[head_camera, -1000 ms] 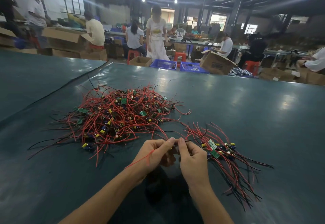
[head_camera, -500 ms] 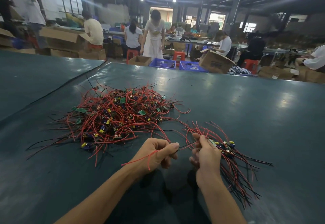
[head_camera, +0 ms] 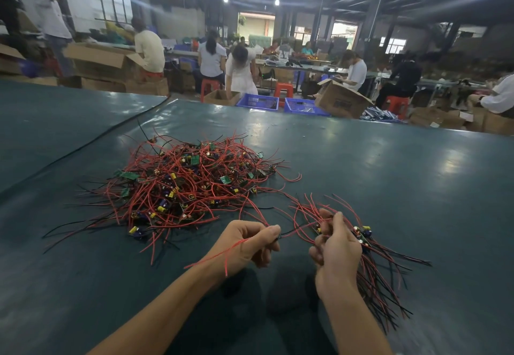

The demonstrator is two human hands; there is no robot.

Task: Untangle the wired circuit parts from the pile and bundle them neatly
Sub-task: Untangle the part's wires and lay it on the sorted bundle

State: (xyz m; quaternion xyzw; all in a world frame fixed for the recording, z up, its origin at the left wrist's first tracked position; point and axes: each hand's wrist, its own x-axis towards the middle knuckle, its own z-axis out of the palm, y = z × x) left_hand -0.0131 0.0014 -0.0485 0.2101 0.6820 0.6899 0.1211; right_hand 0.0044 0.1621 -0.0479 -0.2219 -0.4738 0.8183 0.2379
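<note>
Desk (head_camera: 389, 187) skin: dark teal sheet, smooth, semi-gloss, lamp glare at 3 o'clock. Pile (head_camera: 189, 185) at 9 o'clock: red and black wires (head_camera: 167, 201) in smooth plastic insulation, matt green boards (head_camera: 224, 179), shiny yellow-sleeved caps (head_camera: 160, 209). Bundle (head_camera: 372, 271) at 4 o'clock: same stuff. 12 o'clock: matt brown cardboard boxes (head_camera: 340, 100), blue plastic crates (head_camera: 257, 102), red plastic stools (head_camera: 283, 88).

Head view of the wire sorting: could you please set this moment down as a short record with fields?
Surface: dark green table
Pile: tangled red and black wired circuit parts, left of centre on the table
Left hand: pinches a red wire whose end trails over the wrist
Right hand: grips a bundle of wired parts, wire ends fanning toward the near right
Background: blue crates, cardboard box, seated workers
</note>
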